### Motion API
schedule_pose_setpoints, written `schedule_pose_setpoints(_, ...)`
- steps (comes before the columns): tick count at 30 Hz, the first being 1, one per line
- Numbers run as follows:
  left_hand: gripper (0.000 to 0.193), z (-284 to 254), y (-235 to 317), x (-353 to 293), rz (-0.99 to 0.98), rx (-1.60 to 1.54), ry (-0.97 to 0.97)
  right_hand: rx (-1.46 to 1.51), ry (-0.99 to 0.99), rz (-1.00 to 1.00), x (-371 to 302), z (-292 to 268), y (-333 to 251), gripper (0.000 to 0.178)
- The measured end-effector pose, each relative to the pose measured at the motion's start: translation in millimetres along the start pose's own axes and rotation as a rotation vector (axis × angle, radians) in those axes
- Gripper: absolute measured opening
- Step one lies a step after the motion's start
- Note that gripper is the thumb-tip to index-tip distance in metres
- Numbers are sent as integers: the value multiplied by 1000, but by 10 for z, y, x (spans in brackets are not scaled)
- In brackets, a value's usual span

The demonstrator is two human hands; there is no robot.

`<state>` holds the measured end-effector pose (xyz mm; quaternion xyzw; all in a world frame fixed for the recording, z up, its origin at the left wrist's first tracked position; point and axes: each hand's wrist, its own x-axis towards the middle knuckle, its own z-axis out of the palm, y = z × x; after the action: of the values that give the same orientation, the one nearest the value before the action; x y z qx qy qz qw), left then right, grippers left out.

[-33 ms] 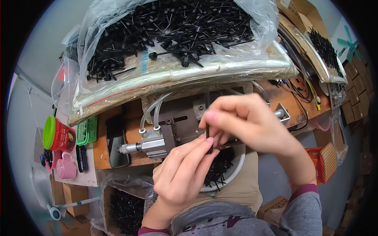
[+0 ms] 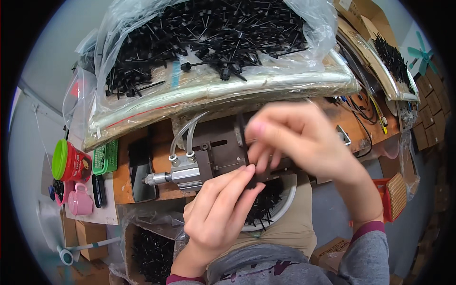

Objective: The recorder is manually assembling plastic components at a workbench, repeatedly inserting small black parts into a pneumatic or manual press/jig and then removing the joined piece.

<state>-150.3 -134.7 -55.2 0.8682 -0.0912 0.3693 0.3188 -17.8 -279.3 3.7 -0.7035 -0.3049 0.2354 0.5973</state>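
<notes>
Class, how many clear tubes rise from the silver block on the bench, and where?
2, both at the far side of the silver block: the left tube and, just beside it, the right tube. Others could be hidden behind these.

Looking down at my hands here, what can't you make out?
Head view:
- Fine detail of the right hand: blurred.
- Anything between the left hand's fingertips: hidden by fingers.
- Part of the metal fixture: behind the right hand.
- Far end of the plastic bag: cut off by the top edge.
</notes>
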Motion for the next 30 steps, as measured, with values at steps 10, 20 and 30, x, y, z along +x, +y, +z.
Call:
schedule_pose_setpoints(10, 26, 340, -101, -388, -8, 175, -269, -1191, 163, -541, 1190, -582, 146, 17)
schedule_pose_setpoints(20, 26, 398, -133, -335, 15, 248, -297, -302, 305, -373, 592, -427, 5, 23)
schedule_pose_setpoints(30, 32, -29, -277, 313, 22, 34, -113, -456, 168, -349, -494, -11, 455, 36)
